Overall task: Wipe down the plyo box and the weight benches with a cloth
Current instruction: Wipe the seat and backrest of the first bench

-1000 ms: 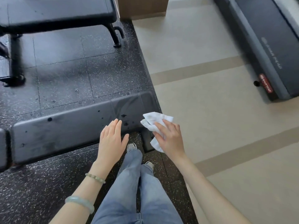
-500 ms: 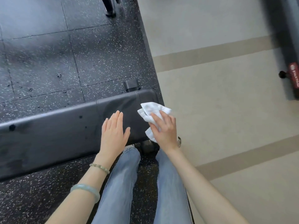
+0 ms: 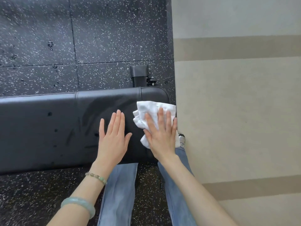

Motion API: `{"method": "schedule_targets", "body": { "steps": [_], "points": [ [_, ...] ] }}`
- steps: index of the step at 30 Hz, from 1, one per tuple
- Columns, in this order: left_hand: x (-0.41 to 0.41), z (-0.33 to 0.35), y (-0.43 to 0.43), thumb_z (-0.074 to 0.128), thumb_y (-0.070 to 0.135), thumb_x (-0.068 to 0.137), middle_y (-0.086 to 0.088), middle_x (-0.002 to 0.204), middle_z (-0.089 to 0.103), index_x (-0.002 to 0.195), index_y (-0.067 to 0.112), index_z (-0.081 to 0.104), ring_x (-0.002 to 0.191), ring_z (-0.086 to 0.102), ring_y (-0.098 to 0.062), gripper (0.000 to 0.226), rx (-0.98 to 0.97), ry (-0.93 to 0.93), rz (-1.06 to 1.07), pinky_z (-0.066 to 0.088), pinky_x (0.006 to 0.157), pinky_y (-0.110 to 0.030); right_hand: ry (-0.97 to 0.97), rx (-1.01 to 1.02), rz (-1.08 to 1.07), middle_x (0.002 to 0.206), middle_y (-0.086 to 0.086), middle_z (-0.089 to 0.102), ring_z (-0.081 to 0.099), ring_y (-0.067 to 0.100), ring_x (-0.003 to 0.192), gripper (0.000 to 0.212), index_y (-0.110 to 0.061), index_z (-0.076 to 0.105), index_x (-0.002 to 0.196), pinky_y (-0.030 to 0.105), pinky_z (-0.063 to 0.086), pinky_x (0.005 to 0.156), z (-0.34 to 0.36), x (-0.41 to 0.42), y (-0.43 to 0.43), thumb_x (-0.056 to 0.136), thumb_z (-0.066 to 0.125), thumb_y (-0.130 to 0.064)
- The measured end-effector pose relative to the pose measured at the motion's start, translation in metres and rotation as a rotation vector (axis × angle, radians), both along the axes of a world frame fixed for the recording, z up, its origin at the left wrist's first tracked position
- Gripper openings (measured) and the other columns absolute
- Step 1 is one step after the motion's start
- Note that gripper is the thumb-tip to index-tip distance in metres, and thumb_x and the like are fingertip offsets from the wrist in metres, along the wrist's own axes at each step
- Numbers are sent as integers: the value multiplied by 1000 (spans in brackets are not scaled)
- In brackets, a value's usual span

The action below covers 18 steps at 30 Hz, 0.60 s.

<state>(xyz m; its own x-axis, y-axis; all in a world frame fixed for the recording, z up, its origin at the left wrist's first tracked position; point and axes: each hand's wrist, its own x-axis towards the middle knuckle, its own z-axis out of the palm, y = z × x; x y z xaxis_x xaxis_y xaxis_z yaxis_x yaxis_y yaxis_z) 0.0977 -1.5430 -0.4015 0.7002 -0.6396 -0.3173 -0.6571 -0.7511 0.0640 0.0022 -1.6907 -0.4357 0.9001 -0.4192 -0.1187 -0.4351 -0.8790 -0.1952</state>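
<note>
What the right fingers are doing: straight, a bit spread, pressing flat on top of the cloth, not pinching it.
Right hand: palm down too, covering the near half of the cloth.
Cloth: white and crumpled, sitting on the far right end of the bench, its edge right at the pad's end.
Left hand: flat on the pad just beside the cloth, fingers straight and close together, thumb out, holding nothing.
Bench axis: runs left-right across the person, and nearly all of the pad lies left of the cloth.
Nearer hand: the right, obviously.
Next move, my guess: sweep leftward along the pad. The left hand sits in that path, so it'd have to shift.
</note>
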Motion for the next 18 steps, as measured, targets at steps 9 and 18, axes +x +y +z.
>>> {"method": "schedule_targets", "body": {
  "steps": [9, 18],
  "points": [
    [-2, -1, -1, 34, 37, 96, -15, 155, 19, 147, -1, 23, 143, 16, -26, 64, 56, -35, -15, 10, 115, -52, -184, 18, 33, 135, 11, 54, 49, 30, 126, 42, -16, 60, 126, 44, 26, 106, -11, 107, -47, 96, 37, -35],
    [1, 8, 5, 35, 37, 95, -16, 154, 22, 146, 1, 25, 143, 16, -28, 64, 44, -20, -53, 13, 115, -52, -115, 43, 98, 153, 14, 25, 24, 32, 141, 46, -12, 41, 141, 49, 20, 115, -1, -35, 20, 96, 44, -23]
  ]
}}
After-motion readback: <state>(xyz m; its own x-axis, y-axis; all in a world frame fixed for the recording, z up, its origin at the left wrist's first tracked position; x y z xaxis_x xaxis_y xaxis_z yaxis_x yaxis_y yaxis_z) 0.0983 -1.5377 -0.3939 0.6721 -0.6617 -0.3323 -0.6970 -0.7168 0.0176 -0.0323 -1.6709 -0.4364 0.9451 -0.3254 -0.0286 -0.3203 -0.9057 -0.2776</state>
